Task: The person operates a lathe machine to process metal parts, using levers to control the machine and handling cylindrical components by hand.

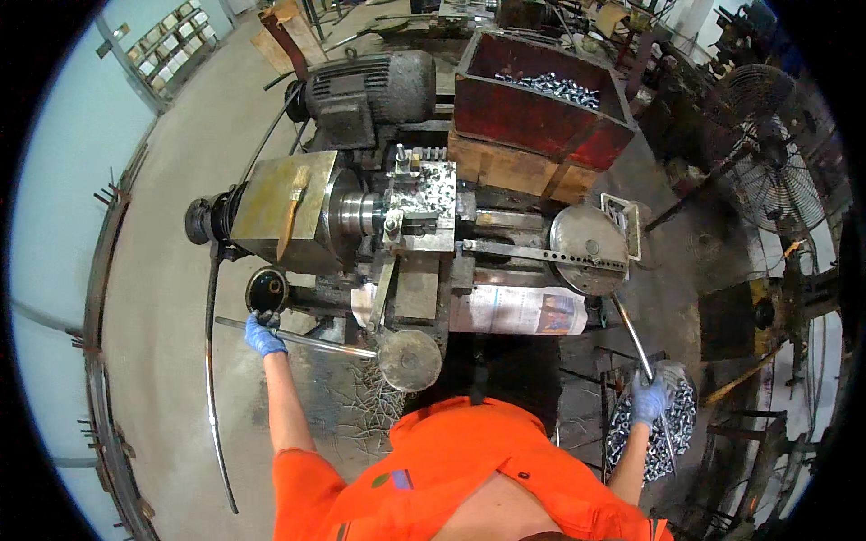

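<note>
My left hand [263, 335], in a blue glove, is closed round a steel lever [325, 346] that runs to a round metal disc [410, 361] at the front of a small lathe. Just beyond that hand is a round black bowl [267, 290] with dark liquid-like shine inside. Also blue-gloved, my right hand [649, 399] is wrapped round a second long steel lever [630, 326], which slopes down from under a larger round plate [588, 250]. The lathe's chuck [354, 215] faces a slide block [424, 198] covered in metal chips.
A brush [290, 216] lies on the headstock cover [275, 203]. Behind stand a motor [379, 90] and a red bin [541, 117] of small metal parts. A basket of metal parts [687, 419] sits below my right hand. A fan [767, 171] stands at right.
</note>
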The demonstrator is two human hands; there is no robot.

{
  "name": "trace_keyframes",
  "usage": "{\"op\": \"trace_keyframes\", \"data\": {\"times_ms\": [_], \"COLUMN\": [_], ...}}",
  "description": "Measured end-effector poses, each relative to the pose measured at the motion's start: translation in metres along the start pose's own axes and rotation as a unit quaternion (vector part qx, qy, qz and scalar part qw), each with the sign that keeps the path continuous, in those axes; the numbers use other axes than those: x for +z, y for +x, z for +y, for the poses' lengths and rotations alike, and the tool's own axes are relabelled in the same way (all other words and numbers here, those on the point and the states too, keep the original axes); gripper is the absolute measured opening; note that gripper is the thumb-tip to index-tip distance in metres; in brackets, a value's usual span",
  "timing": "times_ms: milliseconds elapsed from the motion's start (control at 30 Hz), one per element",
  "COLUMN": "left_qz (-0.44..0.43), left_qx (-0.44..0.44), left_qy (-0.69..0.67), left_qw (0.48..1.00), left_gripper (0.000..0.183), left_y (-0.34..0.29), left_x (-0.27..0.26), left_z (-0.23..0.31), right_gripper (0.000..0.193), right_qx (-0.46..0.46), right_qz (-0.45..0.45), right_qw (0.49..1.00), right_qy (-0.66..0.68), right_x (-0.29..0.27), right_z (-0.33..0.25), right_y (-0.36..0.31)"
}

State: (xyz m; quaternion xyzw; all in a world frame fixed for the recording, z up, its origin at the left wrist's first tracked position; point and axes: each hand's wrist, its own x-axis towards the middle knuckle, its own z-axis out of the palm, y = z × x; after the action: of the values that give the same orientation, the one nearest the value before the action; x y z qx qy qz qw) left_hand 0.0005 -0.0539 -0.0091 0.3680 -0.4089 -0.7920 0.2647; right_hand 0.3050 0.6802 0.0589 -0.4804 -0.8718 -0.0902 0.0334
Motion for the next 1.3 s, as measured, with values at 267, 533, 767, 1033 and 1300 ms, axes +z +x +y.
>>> {"op": "trace_keyframes", "data": {"times_ms": [267,533,767,1033,1300], "left_qz": [-0.018,-0.017,-0.083,-0.122,-0.317], "left_qx": [-0.011,-0.027,-0.027,0.148,0.299], "left_qy": [0.015,0.008,0.092,0.625,0.787], "left_qw": [1.0,0.999,0.992,0.757,0.437], "left_gripper": [0.013,0.016,0.033,0.033,0.036], "left_y": [0.017,-0.009,-0.014,0.029,-0.013], "left_x": [-0.021,0.001,-0.008,-0.068,-0.03], "left_z": [0.005,-0.006,-0.008,-0.065,-0.072], "right_gripper": [0.048,0.048,0.062,0.07,0.041], "right_qx": [-0.091,-0.046,-0.098,-0.145,-0.163], "right_qz": [-0.068,-0.055,-0.009,0.046,-0.051], "right_qw": [0.991,0.991,0.989,0.988,0.969], "right_qy": [-0.066,-0.113,-0.114,0.036,0.179], "right_x": [-0.013,-0.026,-0.018,0.013,0.047], "right_z": [-0.039,-0.105,-0.149,-0.1,-0.075], "right_y": [0.096,0.229,0.227,0.124,0.073]}}
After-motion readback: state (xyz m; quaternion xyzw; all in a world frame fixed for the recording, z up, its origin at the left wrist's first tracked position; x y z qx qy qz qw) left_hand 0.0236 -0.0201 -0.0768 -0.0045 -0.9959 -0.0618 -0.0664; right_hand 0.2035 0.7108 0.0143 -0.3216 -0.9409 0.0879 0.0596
